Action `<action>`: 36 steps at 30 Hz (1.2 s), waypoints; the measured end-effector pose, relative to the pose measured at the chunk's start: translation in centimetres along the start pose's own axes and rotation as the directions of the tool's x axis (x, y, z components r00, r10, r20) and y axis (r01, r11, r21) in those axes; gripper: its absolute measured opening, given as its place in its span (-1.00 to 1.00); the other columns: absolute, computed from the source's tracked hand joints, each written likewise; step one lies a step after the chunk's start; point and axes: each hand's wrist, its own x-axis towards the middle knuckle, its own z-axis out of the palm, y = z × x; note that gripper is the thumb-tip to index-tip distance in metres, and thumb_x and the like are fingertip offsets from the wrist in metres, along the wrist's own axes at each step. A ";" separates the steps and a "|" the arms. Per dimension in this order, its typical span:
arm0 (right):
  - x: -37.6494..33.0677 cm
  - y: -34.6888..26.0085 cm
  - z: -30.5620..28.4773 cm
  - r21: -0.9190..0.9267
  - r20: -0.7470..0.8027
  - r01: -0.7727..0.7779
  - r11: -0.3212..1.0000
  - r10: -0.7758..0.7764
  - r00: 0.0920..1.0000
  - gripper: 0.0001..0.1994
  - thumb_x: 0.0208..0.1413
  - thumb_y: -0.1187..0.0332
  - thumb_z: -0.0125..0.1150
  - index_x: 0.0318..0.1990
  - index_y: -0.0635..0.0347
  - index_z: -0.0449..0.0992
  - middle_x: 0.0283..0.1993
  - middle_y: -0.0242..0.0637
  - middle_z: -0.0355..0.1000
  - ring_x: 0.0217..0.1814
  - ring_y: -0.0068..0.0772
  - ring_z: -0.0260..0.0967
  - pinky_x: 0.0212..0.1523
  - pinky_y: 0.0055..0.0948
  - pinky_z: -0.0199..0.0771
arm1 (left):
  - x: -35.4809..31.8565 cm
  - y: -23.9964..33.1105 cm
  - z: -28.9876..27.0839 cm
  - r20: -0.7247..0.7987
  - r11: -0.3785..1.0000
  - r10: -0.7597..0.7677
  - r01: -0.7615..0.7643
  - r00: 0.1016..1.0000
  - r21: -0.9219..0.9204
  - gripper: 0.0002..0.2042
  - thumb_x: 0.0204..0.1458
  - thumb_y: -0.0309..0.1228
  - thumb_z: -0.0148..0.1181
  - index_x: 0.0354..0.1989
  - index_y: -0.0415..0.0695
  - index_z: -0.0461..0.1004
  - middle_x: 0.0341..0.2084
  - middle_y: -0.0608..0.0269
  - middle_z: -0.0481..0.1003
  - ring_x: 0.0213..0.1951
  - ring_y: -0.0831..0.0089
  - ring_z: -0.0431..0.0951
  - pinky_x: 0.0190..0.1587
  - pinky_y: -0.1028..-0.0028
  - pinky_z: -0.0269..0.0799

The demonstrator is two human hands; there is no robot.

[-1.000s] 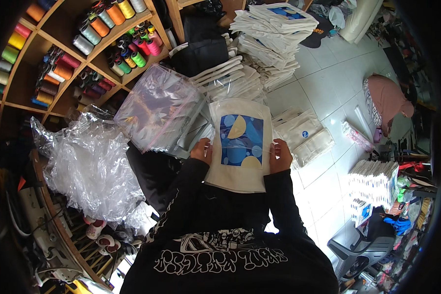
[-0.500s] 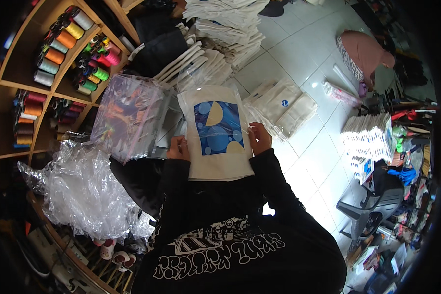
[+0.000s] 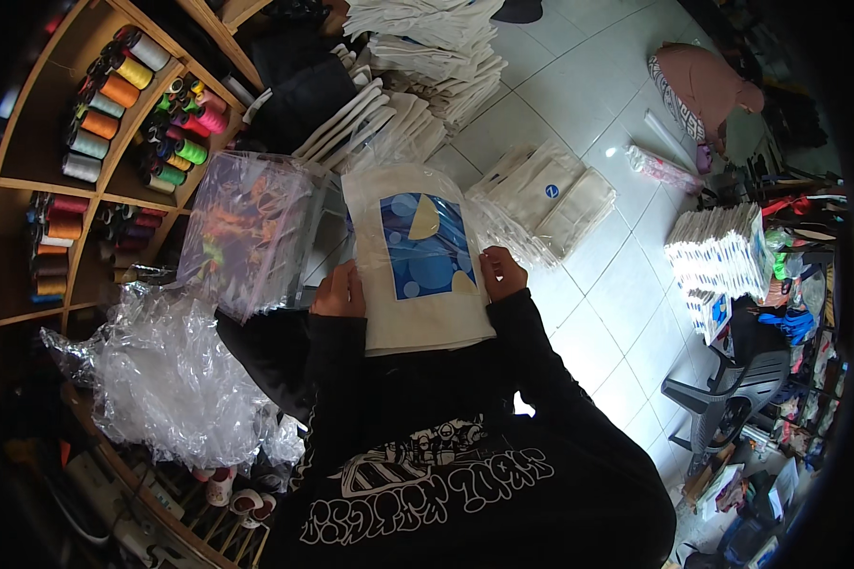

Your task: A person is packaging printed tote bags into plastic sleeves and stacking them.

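Observation:
On my lap lies a cream cloth bag with a blue print of circles and half-round cream shapes. A clear plastic sleeve covers much of it, its loose end sticking out past the far edge. My left hand is closed at the left edge of the bag, fingers curled and partly hidden. At the right edge, my right hand pinches the side with thumb and fingers. Whether each hand grips cloth, plastic or both, I cannot tell.
Crumpled clear plastic sleeves heap at the left, below a stack of flat plastic packs. Thread cones fill a wooden shelf. Packed cloth bags lie on the tiled floor; a grey chair and a person are at the right.
My left hand has shifted slightly left and down along the bag's edge. My right hand stays at the right edge. The whole view has shifted a little.

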 end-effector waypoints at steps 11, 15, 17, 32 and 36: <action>1.7 -4.4 -1.7 -0.140 -0.089 0.224 0.965 -0.238 0.967 -0.90 -0.15 0.58 0.09 -0.44 0.20 0.35 -0.29 -0.21 0.37 -0.29 -0.19 0.33 -0.30 -0.40 0.39 | -0.3 0.4 -0.6 -0.067 0.993 0.115 -0.116 0.991 -0.003 -0.90 -0.15 -0.58 0.10 -0.41 -0.21 0.41 -0.47 0.09 0.39 -0.38 0.23 0.45 -0.40 0.40 0.37; 2.2 -6.5 -1.9 -0.199 -0.126 0.326 0.924 -0.355 0.927 -0.90 -0.17 0.59 0.07 -0.46 0.22 0.33 -0.29 -0.19 0.37 -0.28 -0.15 0.33 -0.25 -0.37 0.36 | -1.2 -1.0 1.2 -0.026 0.990 0.072 -0.074 0.997 -0.119 -0.87 -0.17 -0.57 0.12 -0.38 -0.21 0.41 -0.39 0.10 0.39 -0.38 0.23 0.45 -0.38 0.42 0.38; 2.2 -6.8 -2.0 -0.155 -0.105 0.339 0.928 -0.356 0.928 -0.90 -0.19 0.59 0.07 -0.48 0.23 0.31 -0.23 -0.19 0.36 -0.25 -0.13 0.34 -0.25 -0.35 0.36 | -1.4 -0.5 1.7 -0.024 0.987 0.064 -0.067 0.998 -0.144 -0.85 -0.16 -0.56 0.13 -0.35 -0.19 0.41 -0.36 0.11 0.40 -0.38 0.24 0.45 -0.37 0.42 0.39; 4.6 -4.8 -2.9 0.704 0.641 -0.710 -0.020 0.448 0.623 -0.64 -0.02 0.36 0.14 -0.05 0.13 0.22 -0.09 -0.20 0.31 -0.13 -0.36 0.31 -0.17 -0.37 0.35 | -5.0 -7.2 7.0 0.627 0.253 -0.301 0.694 0.719 -0.674 -0.27 -0.20 -0.46 0.29 0.15 -0.12 -0.03 -0.16 -0.02 0.37 -0.10 0.26 0.38 -0.07 0.35 0.32; 5.7 0.2 0.4 0.600 0.604 -0.717 0.355 0.388 0.697 -0.61 -0.03 0.29 0.18 -0.05 0.25 0.30 -0.19 -0.25 0.36 -0.21 -0.45 0.34 -0.27 -0.45 0.39 | -5.2 -7.2 7.2 0.602 0.164 -0.243 0.644 0.760 -0.747 -0.29 -0.17 -0.47 0.25 0.15 -0.14 -0.05 -0.14 -0.04 0.35 -0.08 0.28 0.37 -0.07 0.35 0.31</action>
